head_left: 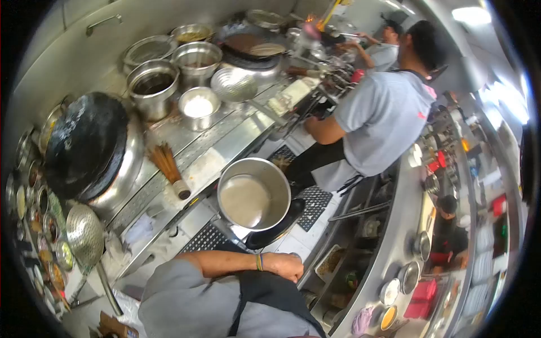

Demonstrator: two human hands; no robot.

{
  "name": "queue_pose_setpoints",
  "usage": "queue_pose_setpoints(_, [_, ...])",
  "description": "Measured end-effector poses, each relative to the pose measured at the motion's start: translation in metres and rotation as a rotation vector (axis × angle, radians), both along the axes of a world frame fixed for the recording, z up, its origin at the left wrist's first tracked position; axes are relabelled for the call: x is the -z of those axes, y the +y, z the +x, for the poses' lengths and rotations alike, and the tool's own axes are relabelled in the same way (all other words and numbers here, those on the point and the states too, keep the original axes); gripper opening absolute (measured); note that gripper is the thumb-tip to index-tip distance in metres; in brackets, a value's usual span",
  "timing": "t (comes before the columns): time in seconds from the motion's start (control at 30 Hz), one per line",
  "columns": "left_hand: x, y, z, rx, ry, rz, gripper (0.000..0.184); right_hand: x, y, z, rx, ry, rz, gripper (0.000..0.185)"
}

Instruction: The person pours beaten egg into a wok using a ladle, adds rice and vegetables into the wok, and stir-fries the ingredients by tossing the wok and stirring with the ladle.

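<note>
My left hand (284, 266) is in front of my apron, with a yellow band at its wrist. Its fingers are curled closed; a small greyish bit shows at its far edge, too little to name. Beyond it is a tall metal pot (275, 194), the nearest large thing, with a pale layer on its bottom. The hand and the pot are apart. A dark rounded object (287, 228) shows partly behind the pot. My right hand is out of view.
Left of me runs a steel cooking counter with a large black wok (84, 146), a bamboo brush (163, 163), a perforated ladle (84, 234) and several metal pots (152, 84). A co-worker (383, 121) stands ahead, another person beyond. On the right are shelves and a counter with bowls (390, 292).
</note>
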State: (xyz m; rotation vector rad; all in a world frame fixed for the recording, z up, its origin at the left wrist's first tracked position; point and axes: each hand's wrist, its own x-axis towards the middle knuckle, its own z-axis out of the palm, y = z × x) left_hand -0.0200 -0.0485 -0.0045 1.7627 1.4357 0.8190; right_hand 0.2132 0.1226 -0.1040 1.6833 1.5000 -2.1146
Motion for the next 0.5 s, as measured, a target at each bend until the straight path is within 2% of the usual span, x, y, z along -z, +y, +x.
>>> queue_pose_setpoints(0.07, [-0.021, 0.014, -0.014, 0.092, -0.189, 0.115, 0.036, 0.019, -0.008, -0.014, -0.033, 0.012, -0.041, 0.027])
queue_pose_setpoints(0.13, [-0.099, 0.003, -0.034, 0.111, -0.387, 0.275, 0.039, 0.036, -0.015, -0.027, -0.061, 0.021, -0.067, 0.027])
queue_pose_setpoints(0.17, [-0.139, -0.005, -0.043, 0.205, -0.455, 0.412, 0.047, 0.044, -0.018, -0.033, -0.068, 0.023, -0.078, 0.027])
queue_pose_setpoints(0.27, [-0.224, -0.029, -0.054, 0.596, -0.965, 0.505, 0.062, 0.060, -0.027, -0.052, -0.082, 0.041, -0.110, 0.027])
queue_pose_setpoints(0.33, [-0.254, -0.034, -0.049, 0.836, -1.155, 0.665, 0.097, 0.066, -0.028, -0.057, -0.089, 0.040, -0.114, 0.027])
queue_pose_setpoints(0.4, [-0.288, -0.029, -0.030, 1.079, -1.201, 0.848, 0.111, 0.072, -0.031, -0.061, -0.089, 0.046, -0.120, 0.026])
queue_pose_setpoints(0.5, [-0.303, -0.006, -0.007, 1.252, -1.188, 1.072, 0.114, 0.076, -0.029, -0.066, -0.079, 0.053, -0.126, 0.026])
